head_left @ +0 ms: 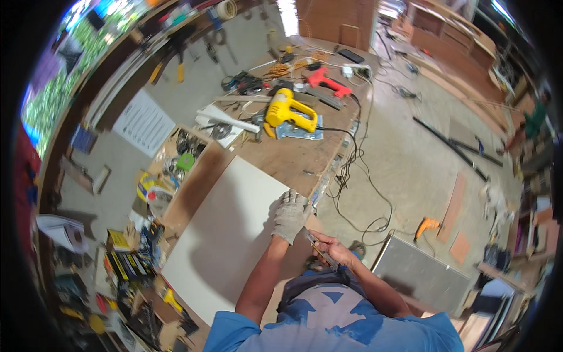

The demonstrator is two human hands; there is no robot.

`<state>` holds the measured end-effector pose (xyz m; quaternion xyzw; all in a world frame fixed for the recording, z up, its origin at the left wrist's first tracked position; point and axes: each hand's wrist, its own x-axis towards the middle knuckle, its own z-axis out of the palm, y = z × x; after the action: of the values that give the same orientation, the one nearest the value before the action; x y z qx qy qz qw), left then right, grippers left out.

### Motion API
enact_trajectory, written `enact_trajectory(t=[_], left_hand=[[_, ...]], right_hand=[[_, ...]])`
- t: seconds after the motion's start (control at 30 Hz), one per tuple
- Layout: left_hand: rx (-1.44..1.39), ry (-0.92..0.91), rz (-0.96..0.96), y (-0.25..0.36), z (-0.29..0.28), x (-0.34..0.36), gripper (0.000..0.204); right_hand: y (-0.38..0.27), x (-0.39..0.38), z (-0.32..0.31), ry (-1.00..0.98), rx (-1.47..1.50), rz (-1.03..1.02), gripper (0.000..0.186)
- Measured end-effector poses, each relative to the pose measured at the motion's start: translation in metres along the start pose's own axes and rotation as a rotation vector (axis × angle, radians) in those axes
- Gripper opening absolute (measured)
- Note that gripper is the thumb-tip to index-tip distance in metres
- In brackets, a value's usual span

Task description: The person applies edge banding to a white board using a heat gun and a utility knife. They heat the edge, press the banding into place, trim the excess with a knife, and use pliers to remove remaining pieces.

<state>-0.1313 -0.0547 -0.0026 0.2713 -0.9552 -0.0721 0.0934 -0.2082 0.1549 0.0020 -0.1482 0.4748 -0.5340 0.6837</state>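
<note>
My left hand [290, 217], in a pale work glove, lies with its fingers stretched out at the right edge of a large white board [220, 229] on the workbench. Bare and closed, my right hand [336, 251] grips a slim grey metal hand tool [319, 251]; its exact kind is too small to make out. The tool's upper end is close beside the gloved hand, near the board's edge. I cannot tell whether it touches the board.
Beyond the board, the bench [234, 155] holds a yellow power tool [287, 111], a red power tool [328, 82] and cables. A wooden box of hardware [199, 167] stands left. On the floor lie black cords [363, 188], an orange drill [427, 226] and a dark panel [419, 267].
</note>
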Motion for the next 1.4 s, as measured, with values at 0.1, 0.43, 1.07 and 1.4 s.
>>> enact_trajectory(t=[0.1,0.43,1.07,1.4], left_hand=[[-0.032,0.005,-0.027,-0.001,0.009,-0.004,0.054],[0.022,0.335,0.001,0.004,0.005,-0.007,0.036],[0.188,0.505,-1.132,0.122,0.031,-0.005,0.041],[0.376,0.374,-1.151,0.123,0.013,0.017,0.033]], right_hand=[[-0.019,0.013,-0.026,-0.070,-0.234,0.098,0.055],[-0.159,-0.030,-0.129,0.019,-0.638,0.256,0.049],[-0.294,0.204,-0.079,-0.903,-1.868,-0.605,0.048],[-0.299,0.223,-0.059,-1.360,-1.833,-0.451,0.047]])
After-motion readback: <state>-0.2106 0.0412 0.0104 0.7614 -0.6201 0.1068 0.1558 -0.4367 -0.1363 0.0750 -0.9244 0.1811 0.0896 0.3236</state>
